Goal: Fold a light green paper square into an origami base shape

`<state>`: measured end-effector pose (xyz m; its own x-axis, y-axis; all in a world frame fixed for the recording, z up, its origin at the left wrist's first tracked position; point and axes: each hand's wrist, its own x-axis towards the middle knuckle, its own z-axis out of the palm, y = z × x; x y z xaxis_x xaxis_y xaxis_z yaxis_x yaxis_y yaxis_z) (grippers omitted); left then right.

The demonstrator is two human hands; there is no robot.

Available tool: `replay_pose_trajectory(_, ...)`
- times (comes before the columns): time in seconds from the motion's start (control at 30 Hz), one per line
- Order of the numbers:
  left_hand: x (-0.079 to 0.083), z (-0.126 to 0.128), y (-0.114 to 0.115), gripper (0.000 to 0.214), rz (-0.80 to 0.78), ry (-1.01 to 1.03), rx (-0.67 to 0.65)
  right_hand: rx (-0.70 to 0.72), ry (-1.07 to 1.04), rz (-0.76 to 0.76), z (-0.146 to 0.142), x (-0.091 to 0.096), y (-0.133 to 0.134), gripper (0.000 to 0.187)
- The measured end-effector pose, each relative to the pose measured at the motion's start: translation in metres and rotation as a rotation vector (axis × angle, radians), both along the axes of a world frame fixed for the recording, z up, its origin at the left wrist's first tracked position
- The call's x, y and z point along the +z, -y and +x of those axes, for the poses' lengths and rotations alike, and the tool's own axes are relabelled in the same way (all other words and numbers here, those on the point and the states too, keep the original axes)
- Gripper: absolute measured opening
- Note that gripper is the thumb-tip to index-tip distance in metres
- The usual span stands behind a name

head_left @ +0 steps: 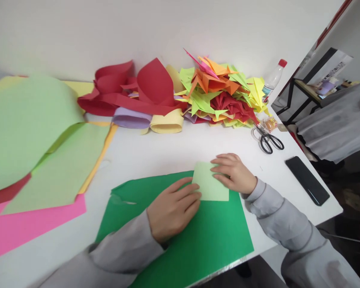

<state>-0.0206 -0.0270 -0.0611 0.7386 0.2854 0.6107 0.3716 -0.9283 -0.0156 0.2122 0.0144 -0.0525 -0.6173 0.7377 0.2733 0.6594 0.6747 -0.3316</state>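
A small light green square of paper lies on a larger dark green sheet at the table's front. My left hand rests palm down on the dark green sheet, fingers stretched to the right. Its fingertips lie over the left edge of the square. From the other side, my right hand reaches in with its fingers apart. They lie on the square's upper right part and hide that corner. All the fingers that show are on top of the paper. The undersides of both hands are hidden.
Large coloured sheets spread over the left side. Red paper rolls and a heap of folded paper shapes line the wall. Black-handled scissors, a phone and a bottle are on the right, near the table's edge.
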Motion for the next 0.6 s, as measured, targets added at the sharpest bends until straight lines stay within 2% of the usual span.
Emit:
replay_pose_trajectory(0.17,0.003,-0.01,-0.016,0.035,0.088,-0.069,0.238,-0.035,0.081,0.104,-0.001,0.007,0.006,0.024)
replay_pose_trajectory(0.27,0.005,-0.012,-0.019,0.033,0.135,-0.146,0.273,0.021,0.166,0.13,-0.009,0.012,0.015,0.031)
replay_pose_trajectory(0.37,0.004,-0.011,-0.016,0.029,0.105,-0.16,0.315,0.098,0.191,0.146,-0.015,0.013,0.022,0.033)
replay_pose_trajectory(0.6,-0.003,-0.005,-0.003,0.028,0.037,-0.196,0.454,0.105,0.137,0.118,-0.016,0.01,0.024,0.019)
